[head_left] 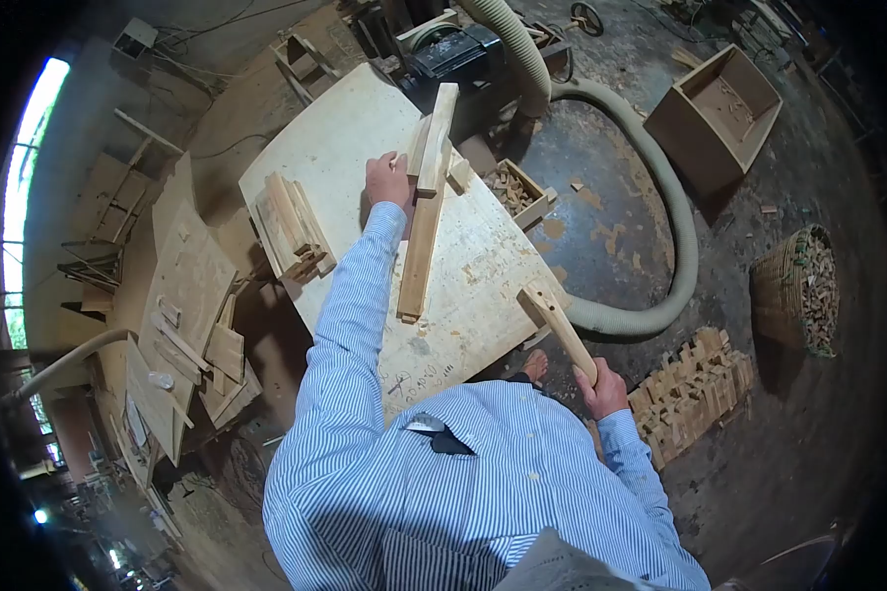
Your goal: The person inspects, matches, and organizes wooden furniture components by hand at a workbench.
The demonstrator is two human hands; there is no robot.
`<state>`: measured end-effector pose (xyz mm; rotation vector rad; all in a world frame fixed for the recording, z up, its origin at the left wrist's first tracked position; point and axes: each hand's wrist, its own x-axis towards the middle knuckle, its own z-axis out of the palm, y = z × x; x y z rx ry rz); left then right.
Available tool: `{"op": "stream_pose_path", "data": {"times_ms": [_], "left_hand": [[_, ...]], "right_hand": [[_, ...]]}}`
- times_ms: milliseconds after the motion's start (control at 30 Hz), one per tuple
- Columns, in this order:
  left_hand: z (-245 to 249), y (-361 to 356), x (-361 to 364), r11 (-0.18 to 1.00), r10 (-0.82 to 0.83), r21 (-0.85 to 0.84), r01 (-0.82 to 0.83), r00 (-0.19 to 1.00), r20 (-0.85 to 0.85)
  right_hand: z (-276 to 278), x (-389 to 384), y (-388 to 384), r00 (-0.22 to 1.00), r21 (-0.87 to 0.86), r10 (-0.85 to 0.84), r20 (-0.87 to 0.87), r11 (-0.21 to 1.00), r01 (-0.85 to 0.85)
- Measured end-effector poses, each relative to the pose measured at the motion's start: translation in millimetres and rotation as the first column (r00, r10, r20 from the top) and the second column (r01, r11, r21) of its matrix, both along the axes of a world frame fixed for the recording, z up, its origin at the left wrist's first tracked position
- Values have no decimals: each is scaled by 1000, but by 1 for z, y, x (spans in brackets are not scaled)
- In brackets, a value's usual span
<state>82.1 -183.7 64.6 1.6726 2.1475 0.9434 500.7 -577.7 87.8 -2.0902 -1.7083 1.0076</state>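
My right hand is closed around the lower end of a slightly curved wooden piece, whose far end lies over the table's right edge. At the middle of the pale work table, my left hand rests with curled fingers against the left side of a stacked wooden assembly. What its fingers grip, if anything, is too small to make out. A long wooden strip runs from this assembly toward me. Left of my forearm lies a small stack of wooden pieces.
A black motor and thick grey hose stand beyond the table. A box of offcuts sits at its right edge. On the floor are an open wooden box, a basket of scraps and piled blocks. Boards lean left.
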Motion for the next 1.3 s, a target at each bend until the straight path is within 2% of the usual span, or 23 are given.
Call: {"op": "stream_pose_path", "data": {"times_ms": [33, 100, 167, 300, 367, 400, 467, 500, 567, 600, 667, 700, 767, 900, 1100, 1300], "left_hand": [[-7, -3, 0, 993, 116, -29, -114, 991, 65], [-17, -2, 2, 991, 104, -83, -101, 994, 36], [-22, 6, 5, 993, -34, -112, 49, 990, 135], [-28, 29, 7, 994, 19, -112, 5, 978, 208], [-6, 35, 17, 987, 76, -160, -9, 906, 416], [-11, 41, 15, 986, 77, -168, -8, 909, 410], [-21, 57, 13, 992, 29, -128, -1, 976, 214], [-24, 64, 12, 991, 29, -135, 0, 978, 209], [-31, 77, 12, 1000, 30, -5, -29, 997, 72], [-30, 80, 16, 999, 37, -5, -37, 997, 72], [-25, 84, 22, 993, 79, -106, -57, 971, 224], [-25, 86, 20, 992, 87, -106, -65, 971, 224], [-23, 88, 10, 985, 169, -49, -165, 982, 88], [-17, 90, -16, 984, 176, -55, -170, 974, 140], [-19, 121, -37, 970, 179, -204, -136, 962, 208], [-39, 153, -42, 971, 194, -174, -163, 965, 177]], "right_hand": [[2, 3, -2, 1000, -2, 0, -2, 1000, 0], [7, 5, -5, 1000, -61, -2, 7, 998, 2], [11, 3, -7, 1000, -60, -5, 4, 998, 6], [7, 0, -7, 1000, -46, -9, 24, 999, 10], [9, 0, -4, 1000, -46, 0, 25, 999, 1], [11, -1, -3, 1000, -49, 6, 24, 999, -4], [15, -3, 3, 1000, -71, 5, 30, 997, -3], [17, -5, 6, 999, -86, 8, 41, 996, -4], [19, -6, 17, 999, -93, 1, 36, 996, 2], [18, -5, 24, 999, -93, -4, 36, 996, 7], [14, -5, 25, 999, -101, 3, 36, 995, 1], [14, -7, 27, 999, -108, 2, 36, 994, 2], [11, -21, 31, 1000, -107, 5, 18, 994, -3], [10, -46, 23, 1000, -103, -14, -13, 995, 13], [-7, -76, 61, 1000, -67, 6, 19, 998, -5], [-33, -80, 85, 999, -33, 26, 40, 999, -25]]}}
